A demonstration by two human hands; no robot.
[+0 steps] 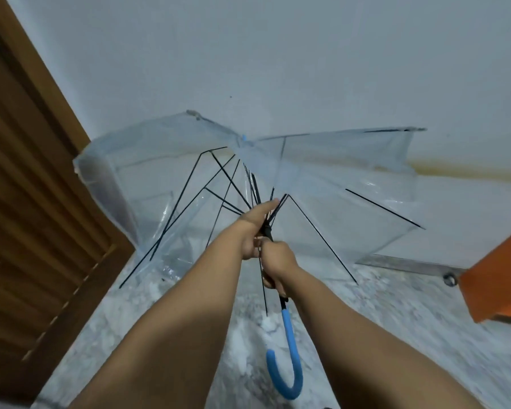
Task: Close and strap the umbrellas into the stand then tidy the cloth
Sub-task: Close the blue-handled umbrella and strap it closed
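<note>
A clear plastic umbrella point(322, 175) with thin black ribs is half open in front of me, its canopy pointing away toward the wall. Its curved blue handle point(289, 358) hangs down toward me. My left hand point(255, 228) grips the black runner on the shaft, with the index finger stretched out along the ribs. My right hand point(278, 264) grips the shaft just below, above the blue handle. The stand and the cloth are out of view.
A brown louvred wooden door point(36, 219) fills the left side. An orange object point(502, 276) juts in at the right edge. A pale wall point(278, 54) rises behind the umbrella, and a grey speckled floor point(396, 320) lies below.
</note>
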